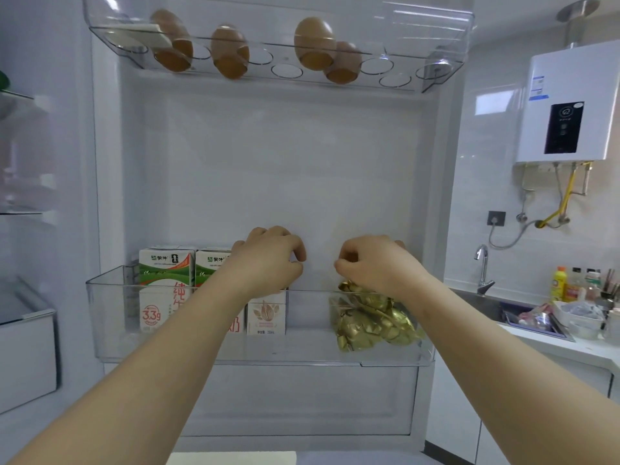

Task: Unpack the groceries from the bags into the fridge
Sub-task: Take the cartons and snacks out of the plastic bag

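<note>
I face the inside of the open fridge door. Its clear lower bin (110,317) holds two green-and-white milk cartons (166,280), a smaller beige carton (265,317) and a clear bag of gold-wrapped sweets (369,322) at the right. My left hand (268,260) has its fingers curled over the top of the small beige carton. Over the gold bag, my right hand (372,263) pinches the top of it. Above, the clear egg tray (285,70) carries several brown eggs (313,43).
Fridge shelves and a drawer (27,347) show at the left edge. To the right are a sink with a tap (483,270), a counter with bottles and dishes (577,307), and a white water heater (567,102) on the wall.
</note>
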